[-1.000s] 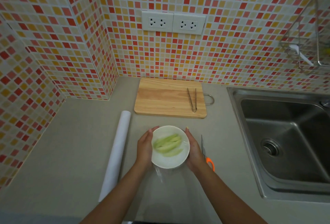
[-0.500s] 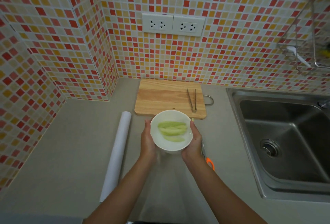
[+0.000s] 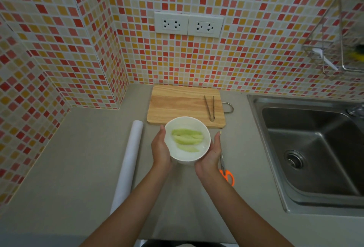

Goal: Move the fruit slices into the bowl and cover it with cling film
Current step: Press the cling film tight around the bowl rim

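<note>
Centrally, white bowl [image 3: 187,140] held between both hands, in front of the near edge of the wooden cutting board [image 3: 183,105]; whether its base touches the counter [image 3: 78,158] cannot be told. Pale green fruit slices [image 3: 187,139] lie inside, several long pieces stacked roughly parallel. Left hand [image 3: 160,149] cups the bowl's left side, fingers curled under and around it, thumb up along the rim. Right hand [image 3: 211,153] cups the right side the same way, thumb tip near the rim. A sheet of clear cling film [image 3: 177,203] trails from under the bowl toward the person, over the counter between the forearms; faint, edges hard to trace. Cling film roll [image 3: 129,166] lies left of the left arm, long axis running away from the viewer. Orange-handled scissors [image 3: 226,172] lie on the counter just beside the right wrist, partly hidden by it. Metal tongs [image 3: 209,108] rest on the board's right part. Steel sink [image 3: 313,152] at right. Mosaic tile wall behind, with twin sockets [image 3: 188,24]; wire rack [image 3: 334,50] upper right
</note>
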`<act>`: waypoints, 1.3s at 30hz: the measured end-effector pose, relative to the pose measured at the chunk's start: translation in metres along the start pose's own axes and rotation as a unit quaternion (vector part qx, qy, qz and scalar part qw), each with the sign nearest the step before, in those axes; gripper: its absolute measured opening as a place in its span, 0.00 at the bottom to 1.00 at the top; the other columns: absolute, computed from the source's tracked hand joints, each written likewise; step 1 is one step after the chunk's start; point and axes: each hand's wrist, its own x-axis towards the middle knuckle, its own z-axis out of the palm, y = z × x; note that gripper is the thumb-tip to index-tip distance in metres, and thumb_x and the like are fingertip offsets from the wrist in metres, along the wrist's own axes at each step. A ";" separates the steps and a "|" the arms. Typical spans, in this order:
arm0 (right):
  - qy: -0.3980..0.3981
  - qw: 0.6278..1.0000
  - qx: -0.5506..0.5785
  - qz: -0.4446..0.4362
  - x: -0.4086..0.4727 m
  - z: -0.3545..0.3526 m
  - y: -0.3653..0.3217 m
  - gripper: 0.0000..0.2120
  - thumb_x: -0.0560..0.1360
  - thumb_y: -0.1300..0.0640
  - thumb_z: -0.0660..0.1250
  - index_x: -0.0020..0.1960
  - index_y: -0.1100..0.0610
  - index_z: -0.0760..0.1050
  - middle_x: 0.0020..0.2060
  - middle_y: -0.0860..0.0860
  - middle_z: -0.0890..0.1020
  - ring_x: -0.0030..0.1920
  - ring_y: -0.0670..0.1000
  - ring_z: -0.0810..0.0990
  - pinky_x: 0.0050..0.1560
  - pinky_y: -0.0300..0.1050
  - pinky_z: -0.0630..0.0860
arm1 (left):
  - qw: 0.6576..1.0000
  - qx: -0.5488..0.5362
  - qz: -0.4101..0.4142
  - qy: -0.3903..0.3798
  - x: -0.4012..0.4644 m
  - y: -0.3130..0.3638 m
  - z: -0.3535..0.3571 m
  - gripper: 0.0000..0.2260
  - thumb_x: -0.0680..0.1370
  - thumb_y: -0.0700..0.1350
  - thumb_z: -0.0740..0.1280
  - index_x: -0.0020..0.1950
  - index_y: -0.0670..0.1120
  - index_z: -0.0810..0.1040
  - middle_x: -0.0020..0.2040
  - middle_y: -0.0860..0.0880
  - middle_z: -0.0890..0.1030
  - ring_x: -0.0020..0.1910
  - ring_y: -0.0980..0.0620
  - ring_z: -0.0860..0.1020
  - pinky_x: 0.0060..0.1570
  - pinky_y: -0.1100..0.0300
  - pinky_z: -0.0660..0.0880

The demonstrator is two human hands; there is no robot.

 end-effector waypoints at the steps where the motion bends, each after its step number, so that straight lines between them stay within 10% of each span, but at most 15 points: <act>1: 0.016 1.000 0.004 0.000 -0.002 0.002 0.003 0.29 0.75 0.33 0.54 0.52 0.56 0.81 0.50 0.56 0.83 0.55 0.58 0.80 0.62 0.55 0.72 | 1.000 -0.013 -0.003 -0.006 -0.002 -0.001 0.003 0.17 0.79 0.55 0.62 0.54 0.43 0.82 0.56 0.39 0.82 0.56 0.40 0.80 0.60 0.45 0.75; 8: 0.001 0.999 -0.048 0.005 -0.003 -0.010 0.010 0.32 0.73 0.30 0.54 0.54 0.54 0.81 0.50 0.53 0.85 0.52 0.52 0.84 0.48 0.45 0.79 | 0.998 -0.003 -0.008 -0.063 -0.004 -0.002 0.001 0.21 0.79 0.54 0.61 0.61 0.39 0.78 0.60 0.35 0.79 0.58 0.39 0.79 0.57 0.46 0.76; 15: -0.043 0.981 -0.186 0.029 0.012 -0.008 -0.036 0.34 0.76 0.34 0.52 0.69 0.58 0.70 0.60 0.59 0.79 0.62 0.60 0.77 0.67 0.59 0.69 | 0.992 0.031 -0.036 -0.120 0.011 0.014 -0.011 0.19 0.79 0.55 0.61 0.57 0.41 0.80 0.53 0.39 0.82 0.52 0.41 0.81 0.49 0.51 0.78; 22: -0.051 0.982 -0.162 0.077 0.003 -0.004 -0.033 0.24 0.77 0.45 0.62 0.63 0.63 0.75 0.59 0.63 0.80 0.60 0.63 0.78 0.65 0.63 0.72 | 0.981 0.022 -0.074 -0.178 0.009 0.016 -0.007 0.23 0.79 0.59 0.58 0.44 0.44 0.84 0.43 0.44 0.85 0.43 0.46 0.85 0.39 0.57 0.80; 34: 0.091 0.990 -0.107 0.009 -0.004 0.005 -0.002 0.19 0.74 0.35 0.61 0.46 0.49 0.81 0.38 0.46 0.86 0.39 0.45 0.85 0.39 0.43 0.80 | 0.997 -0.051 -0.048 -0.030 -0.012 -0.015 -0.004 0.27 0.76 0.65 0.58 0.62 0.46 0.78 0.58 0.42 0.82 0.58 0.43 0.80 0.63 0.45 0.74; 39: 0.003 0.985 -0.172 -0.019 -0.008 -0.005 -0.010 0.23 0.77 0.38 0.57 0.57 0.54 0.78 0.53 0.52 0.84 0.55 0.52 0.81 0.57 0.51 0.77 | 0.995 0.025 -0.037 -0.092 0.006 0.001 -0.014 0.17 0.77 0.58 0.61 0.54 0.48 0.81 0.53 0.44 0.84 0.53 0.44 0.81 0.57 0.49 0.76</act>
